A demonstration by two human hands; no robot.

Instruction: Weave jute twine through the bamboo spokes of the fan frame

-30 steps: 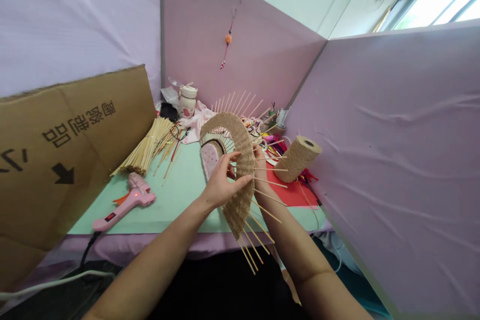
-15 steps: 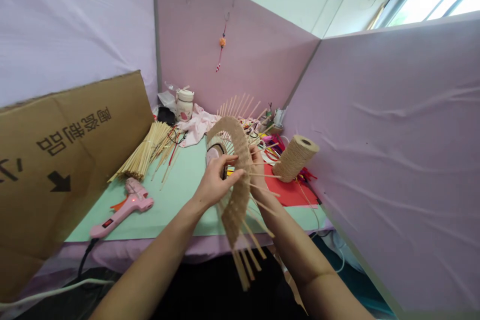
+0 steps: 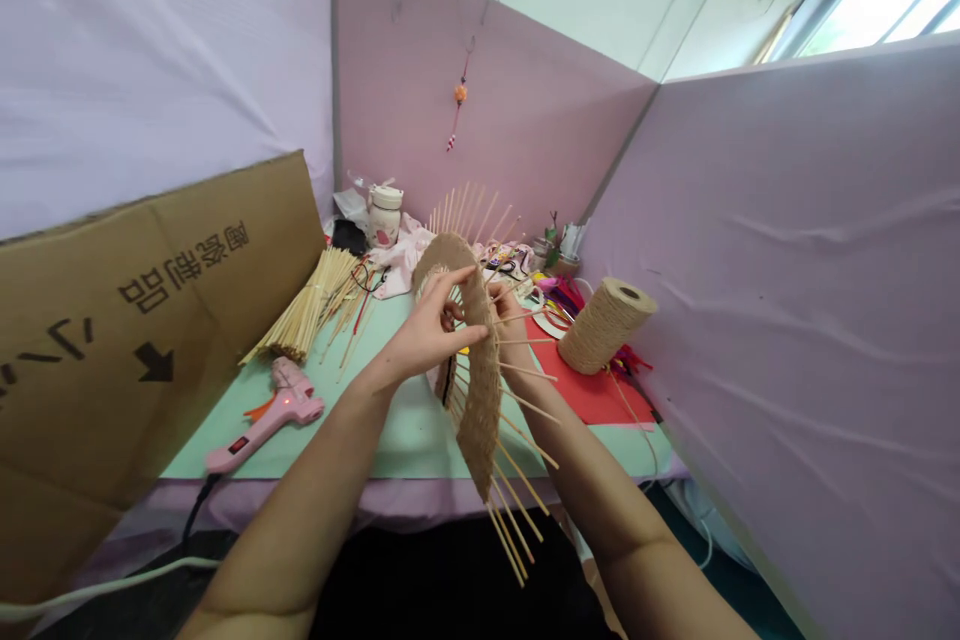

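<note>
A curved woven band of brown twine on thin wooden sticks (image 3: 478, 410) stands on edge above the table, its stick ends fanning out at the top, right and bottom. My left hand (image 3: 431, 325) grips the band from the left, with the thumb on its near edge and the index finger along its upper part. Behind the band's right side, my right hand (image 3: 508, 310) has its fingers bent at the sticks, pinching there; its fingertips are partly hidden. On the inner left side of the piece a dark strip shows.
A pink glue gun (image 3: 274, 410) with a lit red light lies at left beside a bundle of sticks (image 3: 307, 310) and a cardboard sheet (image 3: 150, 320). At right, a twine spool (image 3: 607, 325) stands on red sheets (image 3: 581, 390). A white jar (image 3: 385, 217) is behind.
The view has shifted slightly, moving the surroundings right. My left hand has slid higher on the woven band, its index finger now stretched further up. The band has turned a little.
</note>
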